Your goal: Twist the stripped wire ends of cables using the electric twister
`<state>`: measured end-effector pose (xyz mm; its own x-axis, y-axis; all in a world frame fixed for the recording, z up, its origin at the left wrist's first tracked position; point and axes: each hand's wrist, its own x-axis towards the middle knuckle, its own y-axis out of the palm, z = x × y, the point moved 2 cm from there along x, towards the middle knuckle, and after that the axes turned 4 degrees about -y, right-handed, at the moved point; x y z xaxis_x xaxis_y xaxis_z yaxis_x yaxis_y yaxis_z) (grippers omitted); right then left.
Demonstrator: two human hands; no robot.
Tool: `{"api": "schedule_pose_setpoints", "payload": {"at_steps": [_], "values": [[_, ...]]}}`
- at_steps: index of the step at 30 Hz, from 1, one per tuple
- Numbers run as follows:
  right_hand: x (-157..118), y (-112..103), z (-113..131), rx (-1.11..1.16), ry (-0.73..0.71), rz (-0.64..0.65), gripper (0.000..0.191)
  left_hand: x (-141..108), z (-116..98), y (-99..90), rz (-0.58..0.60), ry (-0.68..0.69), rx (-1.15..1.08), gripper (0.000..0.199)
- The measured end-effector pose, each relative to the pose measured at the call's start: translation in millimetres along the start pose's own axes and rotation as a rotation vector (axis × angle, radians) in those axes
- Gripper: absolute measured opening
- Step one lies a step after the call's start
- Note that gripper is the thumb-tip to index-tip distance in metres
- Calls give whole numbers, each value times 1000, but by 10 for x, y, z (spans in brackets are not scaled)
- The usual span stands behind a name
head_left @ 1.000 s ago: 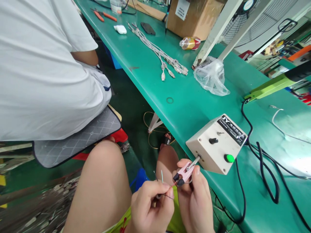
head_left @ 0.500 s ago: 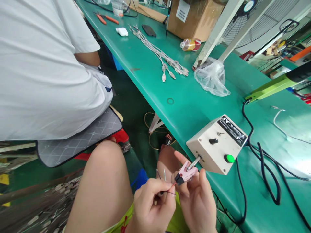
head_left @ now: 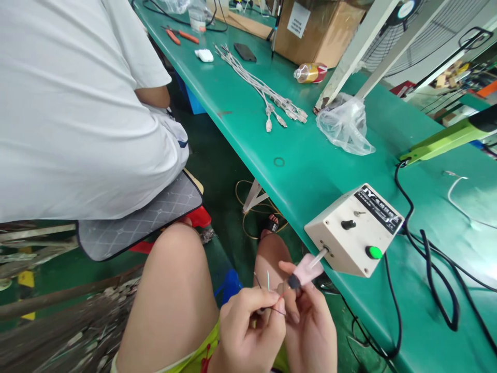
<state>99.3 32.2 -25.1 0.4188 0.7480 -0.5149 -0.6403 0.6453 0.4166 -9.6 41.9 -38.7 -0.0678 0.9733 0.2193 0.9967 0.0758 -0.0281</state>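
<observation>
My left hand (head_left: 250,324) pinches thin wires (head_left: 277,305), with dark, red and pale green ends sticking out between its fingers. Beyond the fingertips, a pink clip (head_left: 308,269) with a black tip sits on the metal shaft (head_left: 319,257) of a beige box (head_left: 353,230); the clip looks blurred. Just below the clip is my right hand (head_left: 312,324), palm up, its fingers apart and partly behind the clip and wires. The box has a black knob and a green button, and stands at the edge of the green table (head_left: 248,134).
Several grey USB cables (head_left: 260,88) lie on the table beside a plastic bag (head_left: 347,124), a bottle (head_left: 310,72) and orange-handled pliers (head_left: 180,35). Black cords (head_left: 427,280) run right of the box. A person in a white shirt (head_left: 77,114) sits at the left.
The pink clip has turned from sharp to blurred on its shaft. My right hand has shifted slightly down and left, away from the clip. The whole view has moved slightly.
</observation>
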Motion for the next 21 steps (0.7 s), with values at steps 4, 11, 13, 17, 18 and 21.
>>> {"api": "schedule_pose_setpoints", "payload": {"at_steps": [4, 11, 13, 17, 18, 21], "values": [[-149, -141, 22, -99, -164, 46, 41, -43, 1, -42, -43, 64, -80, 21], [-391, -90, 153, -353, -216, 35, 26, 44, -111, -66, 4, 223, -86, 28], [-389, -15, 176, -375, -212, 41, 27, 58, -126, -67, -6, 244, -91, 29], [-349, -12, 213, -403, -226, 40, 28, 65, -120, -59, 11, 300, -37, 31], [-340, -30, 217, -419, -224, 59, 28, 65, -117, -61, 11, 319, -26, 30], [-322, -66, 217, -453, -201, 107, 31, 76, -111, -68, 66, 345, -75, 12]]}}
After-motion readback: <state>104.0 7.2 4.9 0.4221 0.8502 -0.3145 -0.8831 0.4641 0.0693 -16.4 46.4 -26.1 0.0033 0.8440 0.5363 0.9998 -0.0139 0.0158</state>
